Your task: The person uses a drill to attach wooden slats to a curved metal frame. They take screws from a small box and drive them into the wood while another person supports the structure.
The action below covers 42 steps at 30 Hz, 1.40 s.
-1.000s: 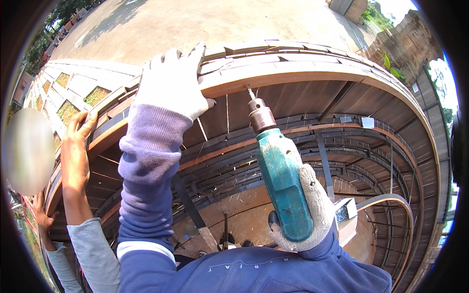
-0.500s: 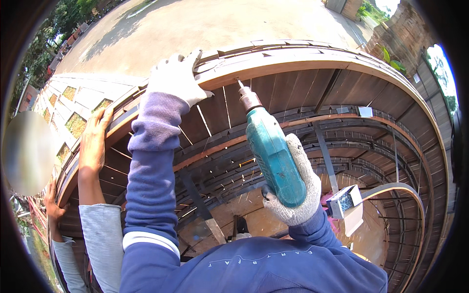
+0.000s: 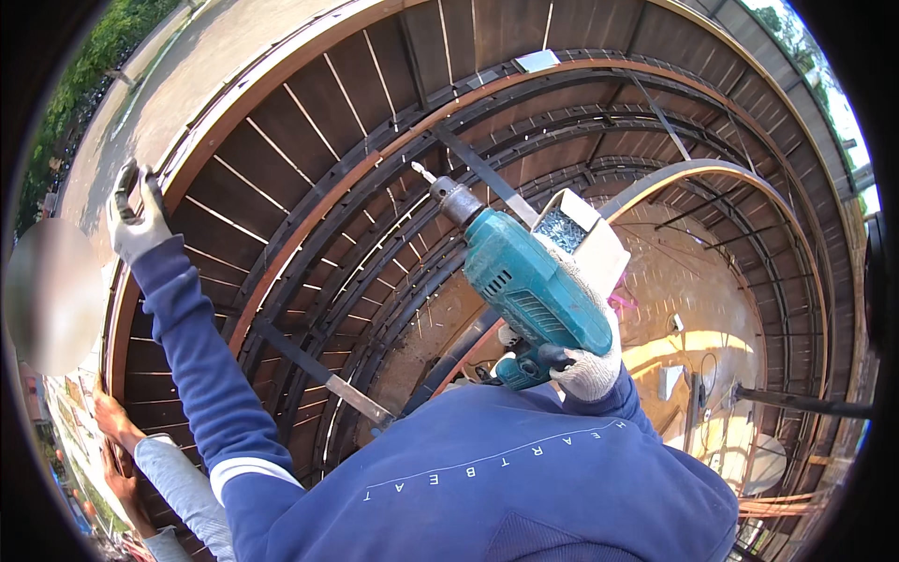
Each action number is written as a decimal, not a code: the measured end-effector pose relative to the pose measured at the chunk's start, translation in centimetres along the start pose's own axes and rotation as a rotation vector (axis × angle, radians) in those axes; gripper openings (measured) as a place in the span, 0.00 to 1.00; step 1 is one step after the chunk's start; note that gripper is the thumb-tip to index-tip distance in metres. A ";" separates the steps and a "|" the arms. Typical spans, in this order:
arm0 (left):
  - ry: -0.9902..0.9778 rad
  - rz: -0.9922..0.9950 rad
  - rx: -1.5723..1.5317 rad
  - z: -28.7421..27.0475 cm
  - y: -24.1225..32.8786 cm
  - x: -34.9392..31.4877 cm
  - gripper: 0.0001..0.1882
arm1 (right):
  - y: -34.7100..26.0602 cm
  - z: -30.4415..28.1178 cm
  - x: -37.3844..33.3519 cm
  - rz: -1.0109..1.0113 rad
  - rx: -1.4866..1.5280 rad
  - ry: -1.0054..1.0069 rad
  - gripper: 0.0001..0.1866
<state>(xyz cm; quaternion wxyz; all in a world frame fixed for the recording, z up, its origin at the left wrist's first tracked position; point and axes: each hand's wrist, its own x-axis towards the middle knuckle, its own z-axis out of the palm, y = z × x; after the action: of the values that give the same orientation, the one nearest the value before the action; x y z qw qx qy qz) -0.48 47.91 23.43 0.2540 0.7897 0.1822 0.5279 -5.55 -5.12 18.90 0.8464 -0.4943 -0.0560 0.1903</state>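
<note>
My right hand (image 3: 592, 373), in a knitted glove, grips a teal power drill (image 3: 534, 290) by its handle. The drill's metal chuck (image 3: 456, 201) and short bit point up and to the left, clear of the wood. At the far left, my gloved left hand (image 3: 140, 217) is at the curved wooden rim (image 3: 211, 122), its fingers apart and holding nothing. Whether it touches the rim I cannot tell. An open white box (image 3: 599, 255) of small dark screws or nails sits just beyond the drill, partly hidden by it.
Dark slats (image 3: 272, 159) and curved metal bands form tiers below the rim. Another person's bare hands (image 3: 114, 419) rest along the rim at lower left. A flat strut (image 3: 323, 377) crosses the frame, and a curved band (image 3: 712, 169) arches at right over the dusty floor (image 3: 646, 272).
The drill has come away from the rim, lower and nearer my body. My left hand has moved left along the rim. The view has swung, and the other person's hands appear lower.
</note>
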 end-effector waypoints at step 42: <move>-1.245 0.469 0.421 24.1 30.1 -36.4 0.13 | -9.7 -27.3 -5.3 -0.217 0.038 -0.042 0.52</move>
<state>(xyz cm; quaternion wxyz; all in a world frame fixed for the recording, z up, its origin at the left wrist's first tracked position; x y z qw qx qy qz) 8.72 -1.61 6.79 0.0322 0.9963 -0.0741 -0.0288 -0.17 -33.63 13.97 0.8699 -0.4650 -0.1231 0.1090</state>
